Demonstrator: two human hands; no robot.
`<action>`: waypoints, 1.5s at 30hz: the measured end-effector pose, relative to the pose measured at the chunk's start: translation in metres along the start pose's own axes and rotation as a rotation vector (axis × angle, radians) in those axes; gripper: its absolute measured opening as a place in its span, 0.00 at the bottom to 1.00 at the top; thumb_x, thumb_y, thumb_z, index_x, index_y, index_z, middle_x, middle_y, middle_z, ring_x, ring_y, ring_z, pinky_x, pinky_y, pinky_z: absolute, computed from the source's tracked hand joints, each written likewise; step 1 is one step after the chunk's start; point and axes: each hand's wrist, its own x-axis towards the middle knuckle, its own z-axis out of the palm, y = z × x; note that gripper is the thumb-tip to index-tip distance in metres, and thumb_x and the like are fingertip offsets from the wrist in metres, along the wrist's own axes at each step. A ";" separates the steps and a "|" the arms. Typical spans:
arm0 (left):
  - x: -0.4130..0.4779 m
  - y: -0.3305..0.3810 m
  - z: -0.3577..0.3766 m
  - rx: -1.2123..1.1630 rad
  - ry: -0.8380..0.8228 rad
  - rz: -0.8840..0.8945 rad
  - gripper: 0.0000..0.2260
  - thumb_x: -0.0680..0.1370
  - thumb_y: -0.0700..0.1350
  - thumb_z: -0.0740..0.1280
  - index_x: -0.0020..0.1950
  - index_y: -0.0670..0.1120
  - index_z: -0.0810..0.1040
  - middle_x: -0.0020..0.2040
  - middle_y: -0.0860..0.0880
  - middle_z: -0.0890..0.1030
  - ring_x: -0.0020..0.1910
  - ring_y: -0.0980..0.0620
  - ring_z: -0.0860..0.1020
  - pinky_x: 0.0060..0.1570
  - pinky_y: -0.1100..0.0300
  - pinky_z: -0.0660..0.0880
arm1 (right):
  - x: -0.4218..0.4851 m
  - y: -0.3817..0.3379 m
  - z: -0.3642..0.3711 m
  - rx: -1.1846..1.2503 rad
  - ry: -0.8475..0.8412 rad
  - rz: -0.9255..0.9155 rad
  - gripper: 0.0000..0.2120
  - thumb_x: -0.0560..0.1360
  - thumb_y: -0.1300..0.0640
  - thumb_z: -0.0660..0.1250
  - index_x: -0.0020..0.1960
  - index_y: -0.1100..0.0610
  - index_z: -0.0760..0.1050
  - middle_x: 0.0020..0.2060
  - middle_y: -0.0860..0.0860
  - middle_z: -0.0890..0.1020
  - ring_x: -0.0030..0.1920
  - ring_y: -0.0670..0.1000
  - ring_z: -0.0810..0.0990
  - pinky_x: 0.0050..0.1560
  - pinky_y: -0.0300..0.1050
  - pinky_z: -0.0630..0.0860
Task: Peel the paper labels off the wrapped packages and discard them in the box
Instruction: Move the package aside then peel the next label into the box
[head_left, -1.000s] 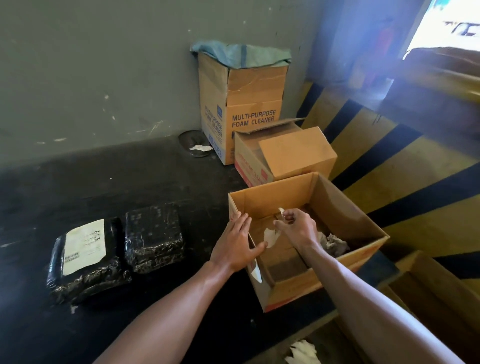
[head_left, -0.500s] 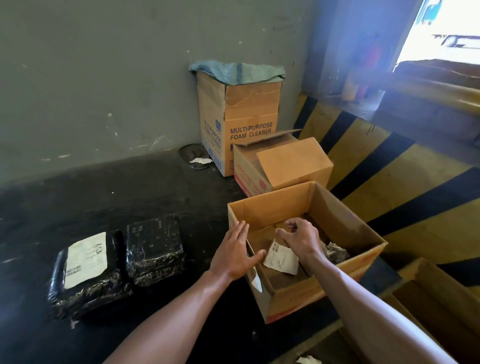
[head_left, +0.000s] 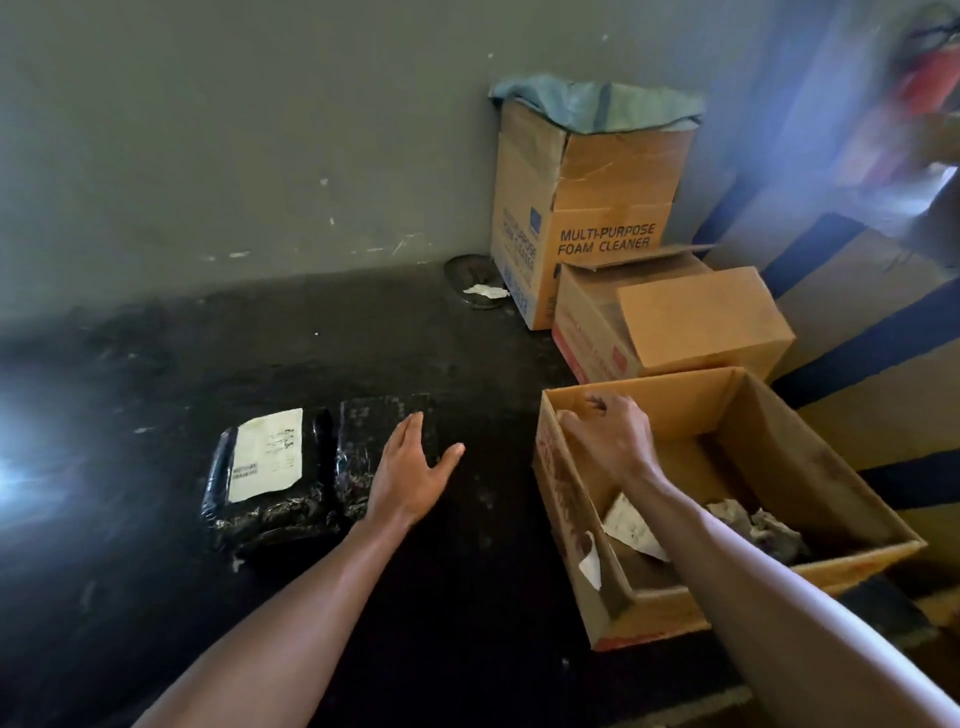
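Head view, the scene: A person works on a dark floor (head_left: 156, 597) beside a grey wall, forearms stretched ahead.
Left hand: The left hand (head_left: 410, 467) hovers palm-down, fingers spread wide and holding nothing, over the near edge of the bare black-wrapped package (head_left: 374, 441).
Right hand: The right hand (head_left: 608, 436) hangs over the open cardboard box (head_left: 779, 431), knuckles up, fingers curled loosely; nothing shows in its grasp.
Labelled package: The other black-wrapped package (head_left: 270, 512) lies just left of the bare one, touching or nearly so, its white paper label (head_left: 267, 454) stuck on top.
Discards: A peeled label (head_left: 631, 525) lies inside the box near the right forearm, with crumpled paper (head_left: 753, 525) deeper in.
Step in hand: Judged from the layout, the next label is due for peeling.
How to do it well: Pin the labelled package with one hand, lift a corner of the label with a fingernail, then pull low and slow so that the paper comes away whole and the wrap is not torn.
Background: A tall carton marked "MULTI-PURPOSE FOAM CLEANER" (head_left: 597, 208) and a smaller flapped carton (head_left: 675, 322) stand behind the box.
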 end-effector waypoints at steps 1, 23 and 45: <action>0.003 -0.011 -0.007 -0.014 0.021 -0.052 0.39 0.77 0.65 0.64 0.81 0.45 0.56 0.80 0.47 0.59 0.79 0.49 0.57 0.73 0.51 0.61 | 0.004 -0.011 0.010 -0.002 -0.013 -0.032 0.21 0.71 0.45 0.75 0.60 0.53 0.79 0.54 0.48 0.82 0.52 0.48 0.82 0.51 0.47 0.82; 0.043 -0.106 -0.027 -0.362 -0.036 -0.426 0.43 0.75 0.48 0.74 0.82 0.54 0.50 0.76 0.51 0.64 0.73 0.51 0.67 0.66 0.58 0.65 | 0.013 -0.062 0.216 -0.078 -0.499 0.184 0.49 0.67 0.32 0.72 0.79 0.55 0.61 0.73 0.53 0.71 0.73 0.53 0.69 0.71 0.50 0.69; -0.092 -0.087 -0.013 -0.445 -0.009 -0.348 0.42 0.73 0.46 0.77 0.81 0.54 0.56 0.66 0.56 0.76 0.66 0.58 0.72 0.63 0.65 0.66 | -0.105 -0.018 0.160 0.001 -0.417 0.132 0.44 0.70 0.41 0.75 0.78 0.56 0.61 0.73 0.52 0.72 0.73 0.52 0.69 0.71 0.49 0.68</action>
